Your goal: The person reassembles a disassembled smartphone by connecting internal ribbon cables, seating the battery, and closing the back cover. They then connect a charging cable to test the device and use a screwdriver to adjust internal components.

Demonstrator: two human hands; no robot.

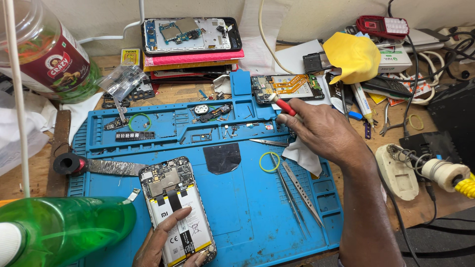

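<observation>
Steadying an opened phone while my other hand carries a small brush over a second one.

My left hand (166, 242) lies on the back-less white smartphone with its exposed battery and circuit board (177, 212), fingers spread over the battery to pin it flat at the near edge of the blue silicone repair mat (237, 207). My right hand (319, 131) pinches a red-handled, white-tipped brush (282, 103) with some white tissue (303, 155) beneath the palm, the tip reaching a second opened phone with an orange flex cable (287, 87). Steel tweezers (297, 193) lie within reach.
</observation>
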